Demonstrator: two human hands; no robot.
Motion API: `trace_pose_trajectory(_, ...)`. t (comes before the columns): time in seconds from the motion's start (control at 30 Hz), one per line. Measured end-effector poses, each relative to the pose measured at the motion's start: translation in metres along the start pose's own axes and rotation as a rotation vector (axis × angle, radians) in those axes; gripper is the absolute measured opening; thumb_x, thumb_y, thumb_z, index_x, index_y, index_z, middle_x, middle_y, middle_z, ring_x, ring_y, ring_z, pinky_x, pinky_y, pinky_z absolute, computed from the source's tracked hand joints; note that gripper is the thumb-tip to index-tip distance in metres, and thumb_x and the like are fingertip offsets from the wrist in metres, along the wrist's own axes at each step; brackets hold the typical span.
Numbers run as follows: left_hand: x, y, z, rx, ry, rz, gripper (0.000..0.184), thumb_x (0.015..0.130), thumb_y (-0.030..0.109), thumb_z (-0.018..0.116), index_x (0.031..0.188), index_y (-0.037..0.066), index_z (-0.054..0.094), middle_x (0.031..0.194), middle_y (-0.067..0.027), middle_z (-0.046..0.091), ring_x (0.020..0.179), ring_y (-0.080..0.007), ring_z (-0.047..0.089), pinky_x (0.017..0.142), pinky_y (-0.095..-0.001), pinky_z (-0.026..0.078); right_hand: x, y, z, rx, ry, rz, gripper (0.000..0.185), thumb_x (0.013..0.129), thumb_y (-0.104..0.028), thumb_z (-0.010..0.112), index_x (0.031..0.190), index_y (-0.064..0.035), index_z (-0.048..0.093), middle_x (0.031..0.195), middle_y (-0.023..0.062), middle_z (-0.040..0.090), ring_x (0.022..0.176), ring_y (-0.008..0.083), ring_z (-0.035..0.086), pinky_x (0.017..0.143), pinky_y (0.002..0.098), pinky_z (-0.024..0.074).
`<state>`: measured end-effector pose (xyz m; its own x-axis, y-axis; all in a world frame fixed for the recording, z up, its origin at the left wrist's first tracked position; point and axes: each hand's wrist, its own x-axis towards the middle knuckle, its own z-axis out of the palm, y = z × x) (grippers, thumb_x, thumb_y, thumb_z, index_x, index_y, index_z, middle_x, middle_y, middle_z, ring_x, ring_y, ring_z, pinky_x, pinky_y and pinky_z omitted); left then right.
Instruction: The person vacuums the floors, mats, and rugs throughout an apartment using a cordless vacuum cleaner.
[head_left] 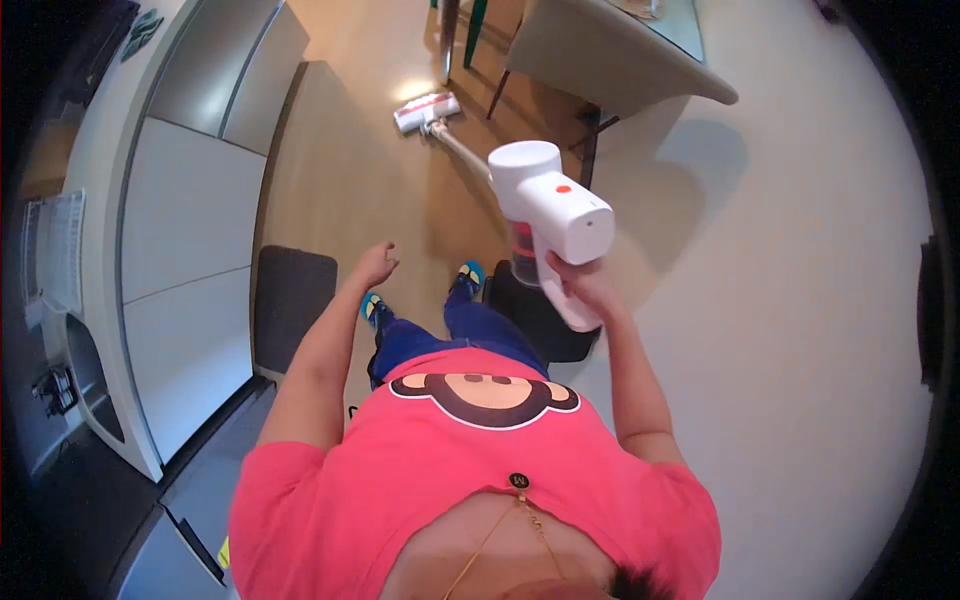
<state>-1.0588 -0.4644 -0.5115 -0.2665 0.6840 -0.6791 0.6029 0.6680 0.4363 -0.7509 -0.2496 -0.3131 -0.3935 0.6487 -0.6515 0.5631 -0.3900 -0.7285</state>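
My right hand (585,282) is wrapped round the handle of a white cordless stick vacuum cleaner (560,205). Its body has a red button on top and a see-through dust cup (524,255) with red inside. From the body a thin tube (466,157) runs forward and to the left, down to the white and red floor head (427,112). That head rests on the wood-coloured floor, with a bright patch of light just beyond it. My left hand (377,265) hangs in the air above the floor, holding nothing, its fingers loosely bent and partly apart.
White cabinets (190,215) line the left side, with a dark grey mat (295,305) at their foot. A beige chair (610,60) and table legs (450,40) stand ahead. A black object (545,320) is beside my legs. A pale wall (800,300) rises on the right.
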Motion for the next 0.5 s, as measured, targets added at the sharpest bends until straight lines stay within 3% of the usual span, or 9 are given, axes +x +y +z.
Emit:
trace_pose_trajectory(0.13, 0.005, 0.006, 0.038, -0.003, 0.002, -0.036, 0.047, 0.079, 0.023, 0.058, 0.120, 0.004, 0.047, 0.113, -0.0213, 0.054, 0.106, -0.0353, 0.052, 0.090, -0.0395, 0.041, 0.032, 0.055, 0.029, -0.028, -0.086, -0.072, 0.030, 0.080, -0.028, 0.064, 0.091, -0.0014, 0.055, 0.055, 0.0025, 0.049, 0.041, 0.0104, 0.044, 0.039, 0.0282, 0.0352)
trace_pose_trajectory(0.2, 0.003, 0.010, 0.023, -0.057, 0.022, 0.032, 0.045, 0.079, 0.023, 0.057, 0.119, 0.003, 0.048, 0.112, -0.0216, 0.055, 0.105, -0.0355, 0.052, 0.089, -0.0397, 0.042, 0.015, 0.022, 0.049, -0.072, -0.100, -0.070, 0.030, 0.080, -0.028, 0.064, 0.090, -0.0017, 0.055, 0.053, 0.0021, 0.048, 0.040, 0.0103, 0.043, 0.039, 0.0281, 0.0349)
trace_pose_trajectory(0.33, 0.032, 0.075, 0.001, -0.035, 0.085, 0.206, 0.042, 0.078, 0.020, 0.055, 0.115, 0.001, 0.049, 0.106, -0.0216, 0.056, 0.102, -0.0358, 0.052, 0.088, -0.0413, 0.042, -0.025, -0.023, 0.025, -0.165, 0.003, 0.005, 0.037, 0.077, -0.029, 0.068, 0.100, -0.0015, 0.056, 0.075, 0.0051, 0.058, 0.058, 0.0126, 0.052, 0.051, 0.0291, 0.0426)
trace_pose_trajectory(0.4, 0.050, 0.114, 0.003, -0.061, 0.177, 0.317, 0.045, 0.076, 0.016, 0.055, 0.117, 0.002, 0.046, 0.111, -0.0217, 0.052, 0.103, -0.0364, 0.051, 0.087, -0.0425, 0.043, -0.026, -0.015, -0.012, -0.296, 0.019, 0.031, 0.040, 0.075, -0.025, 0.069, 0.105, -0.0019, 0.056, 0.085, 0.0050, 0.059, 0.067, 0.0140, 0.054, 0.056, 0.0298, 0.0444)
trace_pose_trajectory(0.47, 0.061, 0.159, -0.006, -0.076, 0.204, 0.450, 0.051, 0.072, 0.011, 0.058, 0.120, 0.005, 0.043, 0.120, -0.0201, 0.047, 0.110, -0.0355, 0.046, 0.091, -0.0414, 0.040, -0.044, -0.057, -0.041, -0.250, 0.001, 0.196, 0.048, 0.073, -0.025, 0.073, 0.110, -0.0013, 0.055, 0.102, 0.0090, 0.060, 0.093, 0.0179, 0.055, 0.080, 0.0328, 0.0434)
trace_pose_trajectory(0.5, 0.070, 0.179, -0.004, -0.075, 0.250, 0.596, 0.054, 0.069, 0.009, 0.060, 0.120, 0.006, 0.043, 0.120, -0.0189, 0.047, 0.112, -0.0349, 0.044, 0.094, -0.0405, 0.038, -0.045, -0.069, -0.062, -0.310, -0.015, 0.263, 0.048, 0.072, -0.023, 0.074, 0.110, -0.0016, 0.055, 0.103, 0.0083, 0.059, 0.094, 0.0173, 0.055, 0.081, 0.0329, 0.0435)
